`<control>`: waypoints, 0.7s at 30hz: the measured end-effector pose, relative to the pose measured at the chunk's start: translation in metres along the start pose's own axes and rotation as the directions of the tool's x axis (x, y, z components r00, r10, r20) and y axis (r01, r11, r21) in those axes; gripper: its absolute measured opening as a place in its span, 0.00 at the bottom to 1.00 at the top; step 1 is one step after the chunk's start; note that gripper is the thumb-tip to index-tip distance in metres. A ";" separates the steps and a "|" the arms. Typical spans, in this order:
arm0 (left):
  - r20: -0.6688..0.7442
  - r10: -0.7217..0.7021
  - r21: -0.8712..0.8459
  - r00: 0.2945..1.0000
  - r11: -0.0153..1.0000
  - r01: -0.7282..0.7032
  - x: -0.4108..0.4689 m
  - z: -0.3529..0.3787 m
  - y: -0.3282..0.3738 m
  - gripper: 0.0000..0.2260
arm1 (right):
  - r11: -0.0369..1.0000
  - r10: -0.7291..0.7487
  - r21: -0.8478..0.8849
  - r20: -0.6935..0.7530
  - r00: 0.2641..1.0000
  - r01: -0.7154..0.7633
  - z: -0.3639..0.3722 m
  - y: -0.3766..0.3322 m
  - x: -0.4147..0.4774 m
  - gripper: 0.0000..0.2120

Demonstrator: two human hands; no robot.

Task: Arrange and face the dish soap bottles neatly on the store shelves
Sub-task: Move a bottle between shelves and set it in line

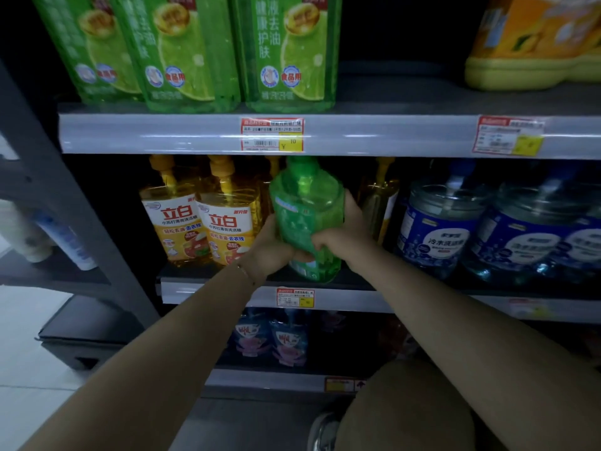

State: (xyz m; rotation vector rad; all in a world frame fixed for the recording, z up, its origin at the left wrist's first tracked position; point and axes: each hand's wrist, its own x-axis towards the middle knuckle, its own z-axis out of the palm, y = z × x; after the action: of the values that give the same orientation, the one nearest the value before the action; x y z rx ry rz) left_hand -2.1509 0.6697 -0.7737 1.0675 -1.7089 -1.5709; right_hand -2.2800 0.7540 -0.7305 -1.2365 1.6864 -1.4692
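A green pump bottle of dish soap (pixel 307 209) stands tilted at the front of the middle shelf (pixel 214 292), its back label toward me. My left hand (pixel 271 252) grips its lower left side and my right hand (pixel 343 237) wraps its right side. Two yellow dish soap bottles (pixel 201 222) stand to its left with their labels facing out. Another yellow bottle (pixel 379 196) stands behind on the right, turned sideways. Three tall green bottles (pixel 195 53) line the upper shelf (pixel 182 133).
Large blue jugs (pixel 487 229) fill the right of the middle shelf. A yellow-orange container (pixel 533 43) sits on the upper shelf at right. Blue refill pouches (pixel 273 336) stand on the lower shelf. A grey upright post (pixel 65 196) borders the left, with white floor tiles below.
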 end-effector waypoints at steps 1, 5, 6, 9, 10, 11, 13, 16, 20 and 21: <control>0.008 0.011 -0.026 1.000 1.000 -0.010 -0.005 -0.001 0.000 0.52 | 0.999 -0.032 -0.025 0.063 0.998 0.033 -0.002 0.000 -0.005 0.39; -0.030 0.047 0.012 0.998 0.999 -0.047 -0.040 -0.006 0.004 0.34 | 0.991 -0.075 -0.089 0.235 0.969 0.098 0.000 0.001 -0.023 0.40; -0.055 0.059 0.022 0.997 0.998 -0.058 -0.047 -0.008 0.001 0.31 | 0.991 -0.068 -0.093 0.268 0.961 0.096 0.003 0.000 -0.028 0.44; -0.093 0.122 0.017 0.988 0.992 -0.121 -0.067 -0.014 -0.004 0.25 | 0.993 -0.082 -0.060 0.320 0.944 0.106 0.010 -0.004 -0.042 0.47; -0.097 0.146 0.032 0.984 0.989 -0.144 -0.072 -0.015 -0.003 0.24 | 0.992 -0.096 -0.045 0.327 0.940 0.117 0.010 -0.006 -0.046 0.46; -0.097 0.171 0.044 0.981 0.985 -0.167 -0.077 -0.016 -0.001 0.24 | 0.991 -0.108 -0.041 0.330 0.938 0.129 0.011 -0.009 -0.049 0.46; -0.094 0.210 0.040 0.973 0.978 -0.207 -0.086 -0.018 0.008 0.24 | 0.989 -0.122 -0.034 0.328 0.937 0.140 0.008 -0.018 -0.055 0.46; -0.071 0.246 0.003 0.967 0.969 -0.246 -0.101 -0.019 0.031 0.27 | 0.989 -0.131 -0.033 0.289 0.948 0.146 0.000 -0.039 -0.063 0.47; -0.087 0.335 0.018 0.938 0.942 -0.335 -0.115 -0.017 0.059 0.32 | 0.973 -0.203 -0.048 0.282 0.938 0.225 -0.019 -0.071 -0.075 0.45; -0.090 0.356 0.004 0.930 0.934 -0.358 -0.117 -0.015 0.067 0.33 | 0.968 -0.221 -0.053 0.278 0.935 0.245 -0.025 -0.081 -0.078 0.45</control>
State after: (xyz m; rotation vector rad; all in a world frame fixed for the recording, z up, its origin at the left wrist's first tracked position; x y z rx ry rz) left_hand -2.0896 0.7609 -0.6937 0.7535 -1.7154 -1.2818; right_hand -2.2487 0.8378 -0.6582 -1.6520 1.4727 -1.2956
